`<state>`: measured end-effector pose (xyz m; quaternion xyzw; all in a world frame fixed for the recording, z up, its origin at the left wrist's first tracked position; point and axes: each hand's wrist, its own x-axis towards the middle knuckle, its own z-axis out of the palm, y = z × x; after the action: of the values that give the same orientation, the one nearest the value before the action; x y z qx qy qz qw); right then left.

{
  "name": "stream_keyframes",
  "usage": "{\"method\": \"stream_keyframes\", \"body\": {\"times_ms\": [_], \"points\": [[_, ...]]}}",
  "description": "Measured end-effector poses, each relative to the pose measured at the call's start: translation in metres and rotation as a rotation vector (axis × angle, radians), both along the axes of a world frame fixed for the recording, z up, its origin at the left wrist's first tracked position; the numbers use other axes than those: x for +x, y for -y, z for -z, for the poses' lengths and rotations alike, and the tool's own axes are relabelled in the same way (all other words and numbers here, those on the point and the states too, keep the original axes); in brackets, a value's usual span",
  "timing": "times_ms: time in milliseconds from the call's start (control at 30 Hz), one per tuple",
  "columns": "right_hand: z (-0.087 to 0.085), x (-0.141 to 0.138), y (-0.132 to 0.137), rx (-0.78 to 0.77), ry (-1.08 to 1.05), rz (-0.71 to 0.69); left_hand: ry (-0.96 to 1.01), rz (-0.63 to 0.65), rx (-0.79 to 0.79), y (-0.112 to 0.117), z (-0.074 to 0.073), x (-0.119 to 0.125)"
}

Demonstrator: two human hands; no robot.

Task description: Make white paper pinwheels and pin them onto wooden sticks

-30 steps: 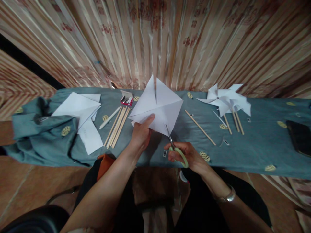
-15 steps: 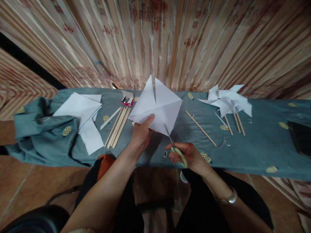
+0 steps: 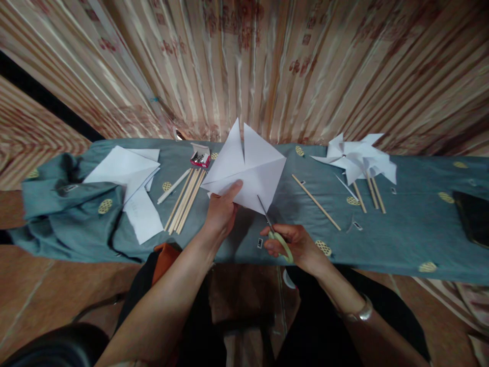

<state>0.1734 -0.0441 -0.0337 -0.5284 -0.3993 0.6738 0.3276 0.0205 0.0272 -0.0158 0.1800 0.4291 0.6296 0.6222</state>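
My left hand [image 3: 221,211] pinches a white square of paper [image 3: 248,165] by its near-left edge and holds it up above the blue-green cloth [image 3: 401,224]. The sheet is creased along its diagonals and has a slit at its far corner. My right hand [image 3: 294,243] is closed round the pale green handles of a pair of scissors [image 3: 273,229]. The blades point up and away into the sheet's near corner.
Several wooden sticks [image 3: 186,199] and a white pen [image 3: 173,185] lie left of the sheet, with a small pink box of pins [image 3: 199,158] behind them. White paper sheets [image 3: 128,178] lie far left. Finished paper pinwheels [image 3: 357,158], a lone stick [image 3: 315,201], a dark object [image 3: 473,216] sit right.
The scissors' blades have crept slightly further into the sheet's near corner. My left hand and the paper have stayed almost still.
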Motion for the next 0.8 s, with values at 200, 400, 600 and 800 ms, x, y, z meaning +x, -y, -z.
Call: {"method": "stream_keyframes", "body": {"times_ms": [200,400,600,800], "points": [[-0.0049,0.0,-0.0014,0.043,0.023,-0.015,0.0,0.006,-0.019,0.0056,-0.0007,0.0065],[-0.0037,-0.0009,-0.0015,0.034,0.02,0.015,0.009,-0.004,-0.032,0.0057,-0.0014,0.0074],[-0.0004,-0.001,-0.0017,0.016,-0.002,0.013,-0.004,0.002,-0.028,0.005,0.0015,0.006],[0.0023,-0.0015,-0.0017,0.023,-0.012,0.023,0.016,0.008,-0.005,0.0052,0.0034,0.0051]]}}
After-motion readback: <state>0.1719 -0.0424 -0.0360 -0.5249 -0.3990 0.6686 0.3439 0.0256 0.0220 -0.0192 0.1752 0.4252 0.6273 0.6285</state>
